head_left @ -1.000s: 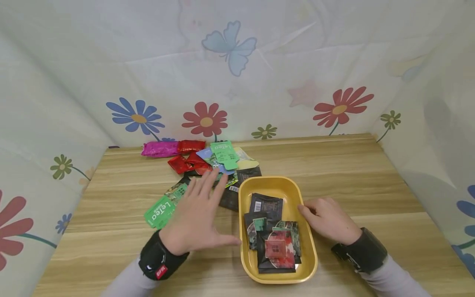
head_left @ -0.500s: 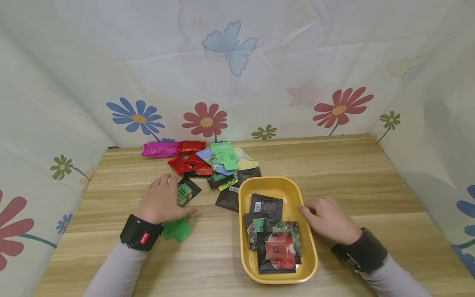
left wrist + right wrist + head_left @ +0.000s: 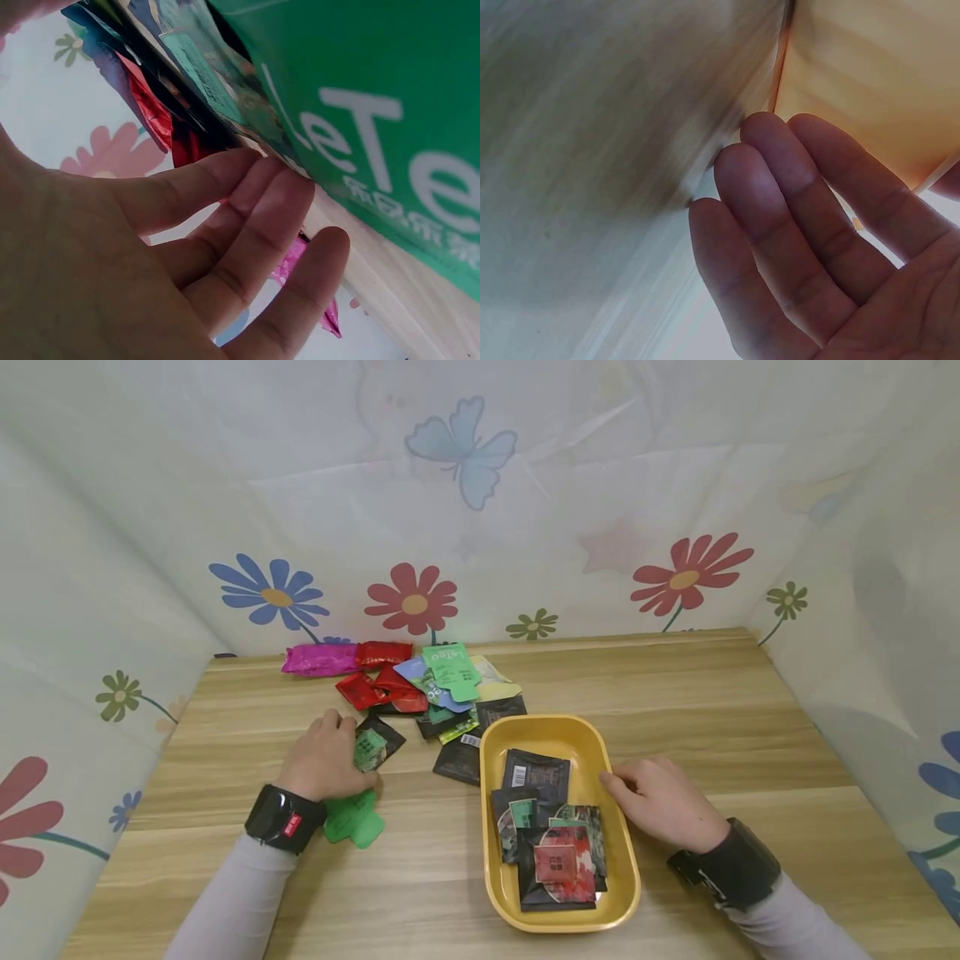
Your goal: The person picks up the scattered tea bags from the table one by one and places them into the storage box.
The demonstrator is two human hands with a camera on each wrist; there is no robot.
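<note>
My left hand (image 3: 318, 758) reaches down at a black tea sachet with a green label (image 3: 371, 745), fingers and thumb spread about its left end. In the left wrist view the fingertips (image 3: 289, 195) are right at the sachet's edge. A green "LeTea" packet (image 3: 366, 825), its lettering large in that view, lies partly under the hand. My right hand (image 3: 667, 806) holds the right side of a yellow tray (image 3: 628, 860), thumb at the rim and fingers against the outer wall. In the tray lie several black sachets, a red-labelled one (image 3: 558, 864) on top.
A heap behind the left hand has red packets (image 3: 363, 691), a green card (image 3: 453, 670), a pale yellow packet (image 3: 498, 691) and black sachets. A magenta packet (image 3: 321, 660) lies at the back left. Flower-patterned curtain walls (image 3: 570, 485) close in the wooden table (image 3: 712, 693).
My left hand has moved left and down from over the packets near the tray to the green-labelled sachet, its thumb drawing closer since. The right hand and tray stay put.
</note>
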